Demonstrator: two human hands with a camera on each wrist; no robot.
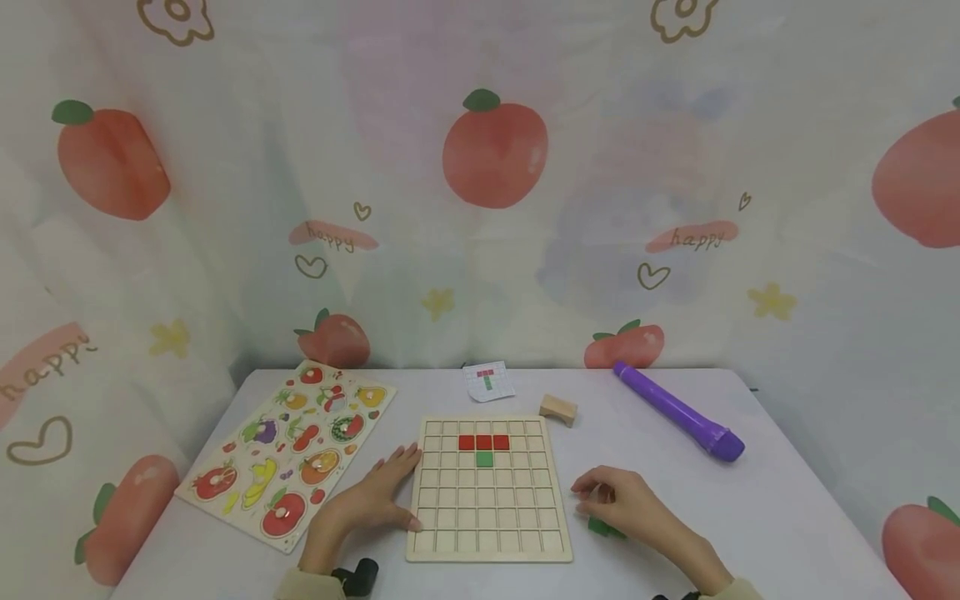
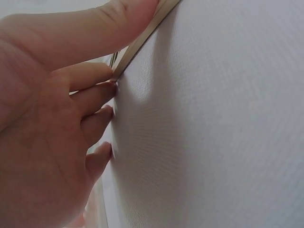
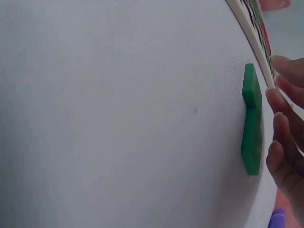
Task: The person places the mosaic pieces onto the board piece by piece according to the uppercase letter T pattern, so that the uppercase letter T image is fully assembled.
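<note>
A wooden grid board point(image 1: 487, 500) lies flat on the table, with three red tiles point(image 1: 483, 442) in a row and one green tile point(image 1: 484, 459) beneath the middle one. My left hand point(image 1: 371, 496) rests along the board's left edge, fingers spread and thumb touching its side. Over the table, right of the board, hovers my right hand point(image 1: 630, 502), its fingers loosely bent. Nothing shows between its fingertips. Close below that hand lie two green tiles point(image 3: 251, 137), partly covered by it in the head view but apart from its fingers in the right wrist view.
A small paper card point(image 1: 489, 382) with a red and green T pattern lies behind the board. Beside it stands a wooden arch block point(image 1: 558, 409). A purple toy microphone point(image 1: 675, 410) lies at the right rear, a fruit puzzle board point(image 1: 288, 450) at left. Printed curtains point(image 1: 495, 275) enclose the table.
</note>
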